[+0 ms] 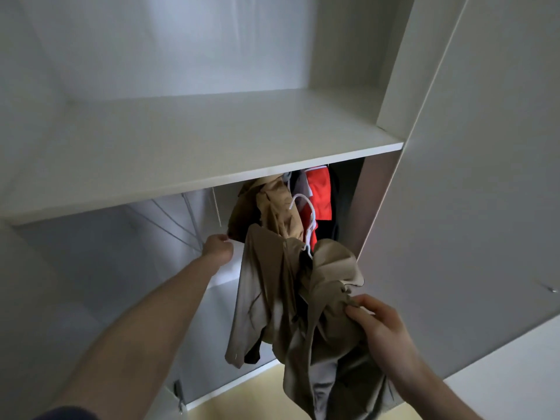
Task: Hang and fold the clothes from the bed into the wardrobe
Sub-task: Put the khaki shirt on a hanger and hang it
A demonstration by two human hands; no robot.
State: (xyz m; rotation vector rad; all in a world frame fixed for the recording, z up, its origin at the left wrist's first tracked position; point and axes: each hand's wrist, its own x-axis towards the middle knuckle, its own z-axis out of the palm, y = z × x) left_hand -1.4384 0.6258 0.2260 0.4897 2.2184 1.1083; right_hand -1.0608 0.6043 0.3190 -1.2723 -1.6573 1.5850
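Beige garment (272,292) on hanger (306,219) not yet hung; right hand (381,325) pinches it, left hand (219,248) holds hung clothes (318,192) aside.

The light is dim and cool, brightest on the back panel above the white laminate shelf (212,140) and falling to deep shadow in the compartment beneath it. The wide lens bows the shelf's front edge and the pale wardrobe door (485,177) near the borders. Fine detail is soft throughout, the crumpled beige cotton garment (272,283) slightly smeared, with no glare.
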